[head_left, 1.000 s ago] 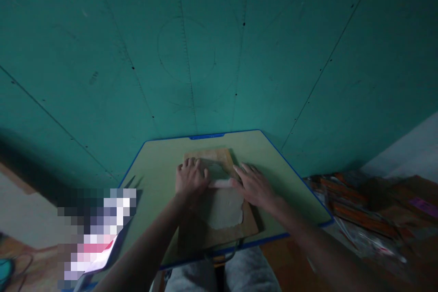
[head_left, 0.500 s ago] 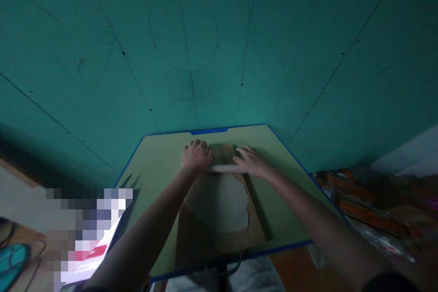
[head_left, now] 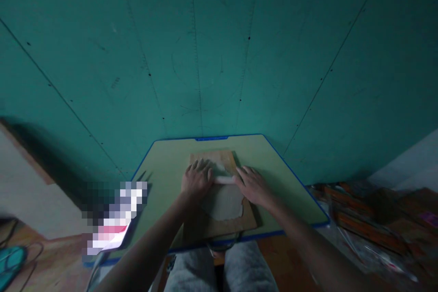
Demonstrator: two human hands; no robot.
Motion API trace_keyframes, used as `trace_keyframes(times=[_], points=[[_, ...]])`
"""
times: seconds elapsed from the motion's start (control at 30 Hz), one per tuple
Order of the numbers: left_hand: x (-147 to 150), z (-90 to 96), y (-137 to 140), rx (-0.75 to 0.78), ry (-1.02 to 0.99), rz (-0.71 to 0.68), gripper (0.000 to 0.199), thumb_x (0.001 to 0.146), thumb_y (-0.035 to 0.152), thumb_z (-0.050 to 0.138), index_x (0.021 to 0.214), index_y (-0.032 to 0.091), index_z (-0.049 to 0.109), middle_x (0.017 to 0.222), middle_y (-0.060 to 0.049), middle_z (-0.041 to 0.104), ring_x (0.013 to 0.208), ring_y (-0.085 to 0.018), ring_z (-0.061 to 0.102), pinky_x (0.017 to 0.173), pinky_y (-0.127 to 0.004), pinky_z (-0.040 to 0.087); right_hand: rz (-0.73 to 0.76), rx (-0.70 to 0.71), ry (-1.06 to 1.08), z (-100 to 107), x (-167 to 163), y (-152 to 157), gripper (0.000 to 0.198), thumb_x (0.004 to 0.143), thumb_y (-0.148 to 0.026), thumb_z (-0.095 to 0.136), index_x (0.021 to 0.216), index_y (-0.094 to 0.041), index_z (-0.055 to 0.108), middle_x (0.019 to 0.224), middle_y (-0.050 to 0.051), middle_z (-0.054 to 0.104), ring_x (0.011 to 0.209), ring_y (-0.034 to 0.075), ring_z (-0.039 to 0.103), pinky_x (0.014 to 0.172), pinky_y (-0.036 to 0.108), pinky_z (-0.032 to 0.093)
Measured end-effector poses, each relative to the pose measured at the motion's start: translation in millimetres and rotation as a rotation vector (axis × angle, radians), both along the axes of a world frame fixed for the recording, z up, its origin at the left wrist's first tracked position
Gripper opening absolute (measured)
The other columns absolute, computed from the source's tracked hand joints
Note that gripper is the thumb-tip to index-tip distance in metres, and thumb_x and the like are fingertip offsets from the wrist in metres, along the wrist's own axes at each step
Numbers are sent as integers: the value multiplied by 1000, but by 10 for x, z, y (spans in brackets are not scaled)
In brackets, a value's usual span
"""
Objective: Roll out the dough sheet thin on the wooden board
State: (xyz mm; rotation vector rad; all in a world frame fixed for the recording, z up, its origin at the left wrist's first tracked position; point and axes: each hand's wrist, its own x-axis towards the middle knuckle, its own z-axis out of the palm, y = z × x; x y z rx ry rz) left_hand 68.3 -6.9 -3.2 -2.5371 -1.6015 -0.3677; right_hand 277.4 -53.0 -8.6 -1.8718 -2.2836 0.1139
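Observation:
A pale rolling pin (head_left: 224,179) lies crosswise on a thin, flat sheet of dough (head_left: 224,203) with a ragged right edge. The dough rests on a wooden board (head_left: 248,224) and shows on both the near and far sides of the pin. My left hand (head_left: 197,179) presses over the pin's left end, its fingers curved forward. Over the right end lies my right hand (head_left: 252,184), fingers bent across it. The pin's two ends are hidden under my hands.
The board lies on a pale table (head_left: 164,191) with a blue rim, against a green wall (head_left: 219,77). A propped bright screen or sheet (head_left: 118,237), partly pixelated, stands at the table's left. Plastic-wrapped items (head_left: 362,223) lie on the floor to the right.
My hands and the rolling pin have moved back toward my body across the dough, leaving more dough showing beyond the pin. The camera view has tilted up and shifted.

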Motion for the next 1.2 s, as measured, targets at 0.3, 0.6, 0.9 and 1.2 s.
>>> trace_keyframes(times=[0.3, 0.6, 0.9, 1.2], points=[[-533, -262, -702, 139, -30, -39, 44, 99, 39, 40, 133, 17, 56, 138, -14, 58, 131, -34, 49, 112, -56, 34, 84, 114, 51, -160, -340, -614, 55, 97, -36, 42, 146, -10, 44, 149, 15, 47, 142, 29, 35, 119, 48, 24], [-422, -254, -425, 205, 17, 18, 57, 99, 51, 35, 136, 11, 54, 136, -19, 59, 129, -37, 50, 113, -58, 31, 3, 115, -64, -68, -456, -226, 56, 100, -36, 37, 146, -5, 43, 148, 21, 47, 139, 31, 40, 118, 48, 21], [-162, -42, 299, 5, 14, 194, 61, 98, 53, 34, 140, 12, 52, 140, -18, 56, 134, -35, 46, 108, -48, 37, -111, -5, 1, 59, -408, 489, 54, 100, -44, 34, 144, -16, 47, 146, 13, 51, 129, 28, 50, 107, 42, 35], [-59, 71, 875, -113, -116, 263, 47, 97, 48, 36, 122, 17, 62, 123, -14, 65, 112, -28, 60, 92, -39, 47, -137, 12, 21, 101, -288, 1169, 38, 95, -34, 41, 124, -19, 61, 127, 13, 60, 114, 25, 56, 93, 36, 42]])
